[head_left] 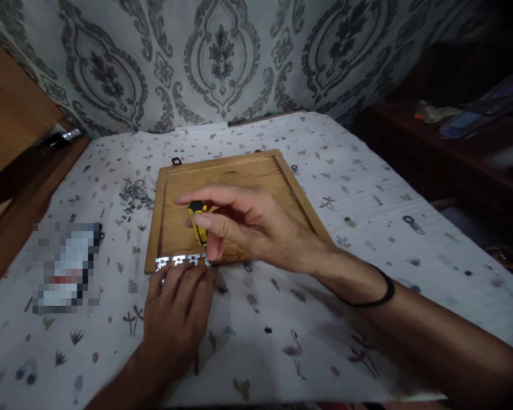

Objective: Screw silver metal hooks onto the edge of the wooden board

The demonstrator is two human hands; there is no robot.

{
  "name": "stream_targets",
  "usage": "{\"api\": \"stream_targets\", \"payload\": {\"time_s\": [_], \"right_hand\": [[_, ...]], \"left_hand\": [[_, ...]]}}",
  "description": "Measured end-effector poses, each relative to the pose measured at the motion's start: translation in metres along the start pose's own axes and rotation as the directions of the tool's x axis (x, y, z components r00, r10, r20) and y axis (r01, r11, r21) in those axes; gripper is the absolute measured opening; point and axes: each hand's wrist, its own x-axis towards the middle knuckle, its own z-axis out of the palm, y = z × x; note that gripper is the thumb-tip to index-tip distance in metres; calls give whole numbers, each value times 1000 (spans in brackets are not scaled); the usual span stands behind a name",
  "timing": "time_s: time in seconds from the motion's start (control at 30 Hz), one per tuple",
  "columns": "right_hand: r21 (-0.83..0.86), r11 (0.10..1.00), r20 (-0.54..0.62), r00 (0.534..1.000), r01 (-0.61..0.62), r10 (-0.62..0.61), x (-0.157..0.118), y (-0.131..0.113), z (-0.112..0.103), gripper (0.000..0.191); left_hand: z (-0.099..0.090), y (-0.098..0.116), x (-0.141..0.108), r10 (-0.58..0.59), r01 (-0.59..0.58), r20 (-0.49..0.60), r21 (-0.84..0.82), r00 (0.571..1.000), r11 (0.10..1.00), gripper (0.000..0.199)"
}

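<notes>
A yellow-and-black screwdriver (200, 229) stands nearly upright in my right hand (239, 225), thumb and fingers around its handle. Its tip points down at the near edge of a framed wooden panel (235, 185), close to the rightmost of several notched silver metal plates (178, 260) with holes. My left hand (179, 307) presses these plates against the panel's near edge with closely bent fingers, which hide their lower parts. Small dark holes show along the edge to the right of the plates. The panel lies flat on a patterned cloth.
Loose metal hardware (135, 193) is heaped left of the panel. A blurred-out object (66, 267) lies further left on the white patterned cloth (299, 307). Dark hooks (177, 162) sit at the panel's far edge. Wooden furniture (21, 108) stands at left, a patterned curtain (162, 68) behind.
</notes>
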Motion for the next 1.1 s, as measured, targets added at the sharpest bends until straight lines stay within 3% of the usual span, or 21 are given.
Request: {"api": "stream_targets", "payload": {"time_s": [0.1, 0.3, 0.53, 0.63, 0.83, 1.0, 1.1], "right_hand": [[57, 998, -28, 1000, -5, 6, 1, 1, 3, 11], [148, 988, -110, 993, 47, -31, 3, 7, 8, 28], [9, 1000, -2, 1000, -15, 15, -1, -5, 0, 11], [56, 998, 28, 999, -25, 24, -1, -4, 1, 10], [102, 993, -92, 995, 57, -48, 3, 5, 6, 25], [24, 999, -12, 1000, 27, -27, 0, -1, -1, 11], [-11, 1000, 47, 999, 6, -6, -1, -7, -3, 13]], "left_hand": [[0, -1, 1, 18, -18, -8, 7, 1000, 1000, 17], [1, -2, 0, 30, -30, -22, 0, 999, 1000, 18], [0, -2, 0, 14, -14, -6, 2, 1000, 1000, 15], [0, -2, -1, 23, -23, -3, 7, 1000, 1000, 15], [1, -2, 0, 27, -27, -11, 5, 1000, 1000, 16], [0, -2, 1, 20, -20, -9, 1, 1000, 1000, 15], [1, -2, 0, 16, -16, -12, 2, 1000, 1000, 15]]}}
